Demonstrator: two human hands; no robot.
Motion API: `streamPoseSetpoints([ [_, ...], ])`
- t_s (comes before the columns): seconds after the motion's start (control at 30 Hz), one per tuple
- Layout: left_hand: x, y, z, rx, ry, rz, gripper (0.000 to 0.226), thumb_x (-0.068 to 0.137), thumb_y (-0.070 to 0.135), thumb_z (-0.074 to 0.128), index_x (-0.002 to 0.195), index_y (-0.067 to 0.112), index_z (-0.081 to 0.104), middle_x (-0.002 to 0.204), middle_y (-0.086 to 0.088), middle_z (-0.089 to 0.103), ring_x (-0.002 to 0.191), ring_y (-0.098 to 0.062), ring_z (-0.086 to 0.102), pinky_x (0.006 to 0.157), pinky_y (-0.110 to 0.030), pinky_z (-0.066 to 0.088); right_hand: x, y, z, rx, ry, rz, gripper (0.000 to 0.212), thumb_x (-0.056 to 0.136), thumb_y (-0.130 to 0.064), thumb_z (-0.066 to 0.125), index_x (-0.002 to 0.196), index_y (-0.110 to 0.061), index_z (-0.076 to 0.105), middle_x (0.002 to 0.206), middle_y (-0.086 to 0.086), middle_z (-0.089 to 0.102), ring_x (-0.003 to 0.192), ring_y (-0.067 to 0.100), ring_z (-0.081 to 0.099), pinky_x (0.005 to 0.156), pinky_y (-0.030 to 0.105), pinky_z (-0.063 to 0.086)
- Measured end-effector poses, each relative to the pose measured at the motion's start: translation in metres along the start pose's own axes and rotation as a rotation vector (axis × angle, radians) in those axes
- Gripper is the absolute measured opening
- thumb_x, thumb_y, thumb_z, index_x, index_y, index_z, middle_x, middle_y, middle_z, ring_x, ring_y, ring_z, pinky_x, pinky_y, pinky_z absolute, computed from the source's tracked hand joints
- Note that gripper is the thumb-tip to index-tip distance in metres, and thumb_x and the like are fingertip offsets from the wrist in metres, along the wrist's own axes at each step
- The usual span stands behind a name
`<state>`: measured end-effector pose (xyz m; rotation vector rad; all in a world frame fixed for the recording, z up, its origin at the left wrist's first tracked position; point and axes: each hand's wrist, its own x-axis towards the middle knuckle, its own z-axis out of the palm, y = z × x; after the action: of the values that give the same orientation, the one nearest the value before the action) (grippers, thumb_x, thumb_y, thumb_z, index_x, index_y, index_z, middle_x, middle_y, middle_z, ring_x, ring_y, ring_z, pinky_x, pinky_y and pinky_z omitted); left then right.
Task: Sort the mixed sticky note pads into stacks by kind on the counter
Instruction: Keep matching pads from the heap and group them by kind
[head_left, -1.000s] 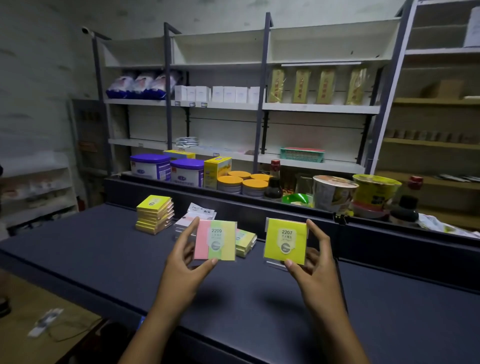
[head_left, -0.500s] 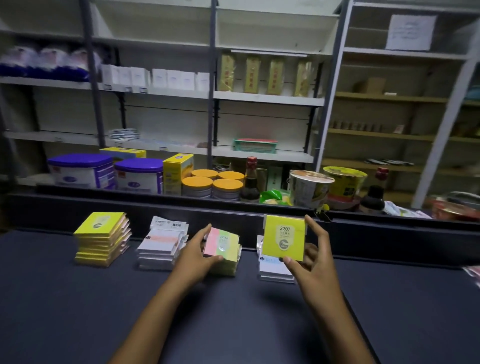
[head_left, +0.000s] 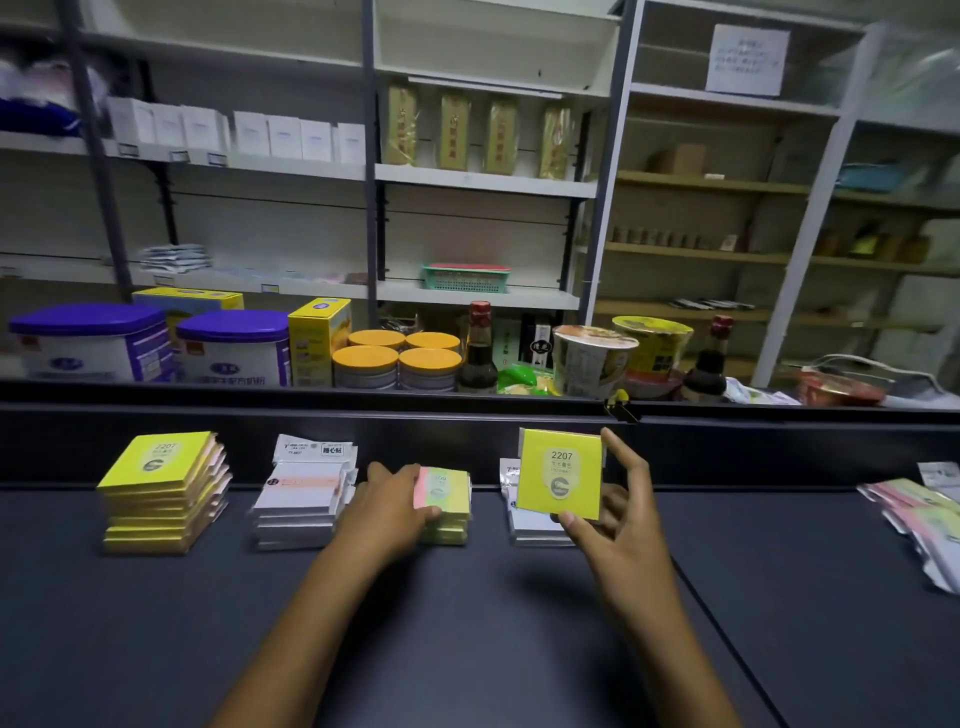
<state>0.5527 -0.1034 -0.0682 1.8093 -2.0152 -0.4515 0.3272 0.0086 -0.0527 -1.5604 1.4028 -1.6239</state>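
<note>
1. Left hand (head_left: 387, 512): forearm extended forward, palm down, fingers curled over a pad on a stack.
2. Right hand (head_left: 618, 525): raised, thumb and forefinger pinching a pad upright, remaining fingers loosely spread.

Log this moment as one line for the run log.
left hand: setting multicolour pad on matching stack | right hand: holding yellow 2207 pad | yellow stack: far left

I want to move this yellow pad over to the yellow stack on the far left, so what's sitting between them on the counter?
In the head view, between the yellow pad and the yellow stack: a white-wrapped stack, then the multicolour stack under the left hand.
</note>
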Motion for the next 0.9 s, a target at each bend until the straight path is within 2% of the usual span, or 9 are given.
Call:
streamPoseSetpoints([
  [0.23, -0.017, 0.006, -0.002, 0.06, 0.021, 0.001, 0.062, 0.091, 0.05, 0.057, 0.146, 0.03, 0.037, 0.131, -0.006, 0.038, 0.122, -0.027, 0.047, 0.104, -0.044, 0.042, 0.003, -0.001, -0.012, 0.04, -0.053, 0.005, 0.085, 0.087, 0.005, 0.069, 0.143, -0.047, 0.032, 0.112, -0.004, 0.068, 0.102, 0.004, 0.068, 0.086, 0.025, 0.056],
  [0.33, -0.033, 0.006, -0.013, -0.017, 0.164, 0.036, 0.058, 0.09, 0.048, 0.062, 0.142, 0.032, 0.043, 0.132, 0.0, 0.043, 0.12, -0.021, 0.052, 0.097, -0.04, 0.047, 0.004, -0.003, -0.005, 0.065, -0.098, -0.005, 0.084, 0.086, 0.006, 0.069, 0.143, -0.045, 0.033, 0.111, -0.005, 0.068, 0.099, 0.001, 0.068, 0.076, 0.016, 0.055],
  [0.4, -0.046, 0.003, -0.027, -0.044, 0.258, 0.087, 0.048, 0.088, 0.046, 0.065, 0.132, 0.031, 0.052, 0.126, 0.004, 0.052, 0.113, -0.015, 0.056, 0.092, -0.037, 0.05, 0.006, -0.005, 0.006, 0.09, -0.13, -0.022, 0.083, 0.086, 0.008, 0.069, 0.142, -0.043, 0.035, 0.112, -0.003, 0.068, 0.098, 0.004, 0.069, 0.075, 0.019, 0.056],
  [0.47, -0.06, -0.008, -0.044, -0.015, 0.331, 0.107, 0.039, 0.087, 0.043, 0.067, 0.123, 0.031, 0.059, 0.119, 0.007, 0.058, 0.109, -0.012, 0.058, 0.089, -0.034, 0.05, 0.009, -0.008, 0.023, 0.107, -0.161, -0.039, 0.083, 0.085, 0.007, 0.069, 0.142, -0.043, 0.035, 0.112, -0.003, 0.068, 0.098, 0.007, 0.07, 0.081, 0.029, 0.059],
  [0.53, -0.075, -0.026, -0.063, 0.085, 0.383, 0.088, 0.034, 0.088, 0.043, 0.066, 0.12, 0.031, 0.06, 0.116, 0.008, 0.059, 0.11, -0.013, 0.058, 0.088, -0.034, 0.049, 0.008, -0.016, 0.048, 0.12, -0.209, -0.054, 0.084, 0.085, 0.007, 0.07, 0.142, -0.043, 0.035, 0.111, -0.005, 0.067, 0.099, 0.008, 0.07, 0.087, 0.032, 0.058],
  [0.6, -0.087, -0.046, -0.085, 0.188, 0.433, 0.068, 0.032, 0.089, 0.042, 0.065, 0.118, 0.029, 0.059, 0.115, 0.007, 0.058, 0.112, -0.015, 0.057, 0.088, -0.036, 0.049, 0.006, -0.026, 0.076, 0.16, -0.272, -0.062, 0.084, 0.086, 0.008, 0.068, 0.142, -0.044, 0.035, 0.11, -0.001, 0.066, 0.096, 0.011, 0.07, 0.078, 0.027, 0.059],
  [0.67, -0.097, -0.067, -0.106, 0.23, 0.483, 0.026, 0.031, 0.089, 0.042, 0.064, 0.116, 0.028, 0.059, 0.114, 0.007, 0.058, 0.113, -0.014, 0.054, 0.086, -0.035, 0.05, 0.007, -0.036, 0.104, 0.191, -0.329, -0.07, 0.083, 0.086, 0.006, 0.068, 0.142, -0.046, 0.035, 0.109, 0.004, 0.066, 0.093, 0.012, 0.07, 0.071, 0.029, 0.06],
  [0.83, -0.112, -0.115, -0.146, 0.321, 0.493, -0.066, 0.037, 0.093, 0.044, 0.058, 0.126, 0.028, 0.055, 0.123, 0.005, 0.056, 0.116, -0.016, 0.052, 0.085, -0.032, 0.048, 0.012, -0.059, 0.176, 0.17, -0.404, -0.12, 0.083, 0.085, -0.002, 0.073, 0.138, -0.052, 0.034, 0.117, 0.001, 0.067, 0.106, 0.014, 0.067, 0.093, 0.038, 0.055],
  [0.9, -0.112, -0.136, -0.158, 0.317, 0.477, -0.085, 0.04, 0.092, 0.047, 0.058, 0.127, 0.028, 0.053, 0.123, 0.005, 0.055, 0.116, -0.015, 0.052, 0.085, -0.032, 0.048, 0.015, -0.066, 0.204, 0.154, -0.417, -0.107, 0.083, 0.084, -0.003, 0.075, 0.139, -0.049, 0.034, 0.115, 0.0, 0.068, 0.1, 0.011, 0.069, 0.092, 0.037, 0.056],
])
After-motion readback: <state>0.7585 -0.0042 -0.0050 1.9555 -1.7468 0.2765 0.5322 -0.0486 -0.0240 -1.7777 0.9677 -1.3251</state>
